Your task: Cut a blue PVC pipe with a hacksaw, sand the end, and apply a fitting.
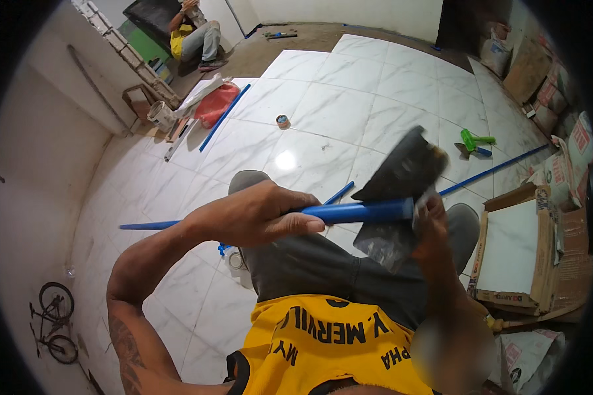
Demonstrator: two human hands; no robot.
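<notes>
My left hand (272, 212) is closed around a long blue plastic pipe (351, 212) that lies level across my lap and runs out past my forearm to the left. At the pipe's right end, my right hand (431, 217) grips a dark, worn sheet or folded piece of material (400, 168), blurred by motion, which spreads above and below the pipe. What exactly this piece is, I cannot tell. A shorter blue pipe piece (340, 192) shows on the floor just beyond the held pipe.
White marbled tiles (326, 108) cover the floor. An open tile box (509, 247), cement bags (578, 158) and a green-handled tool (469, 140) are at right. A tape roll (282, 121) and another blue pipe (225, 117) lie ahead. A person (197, 39) sits at the far left.
</notes>
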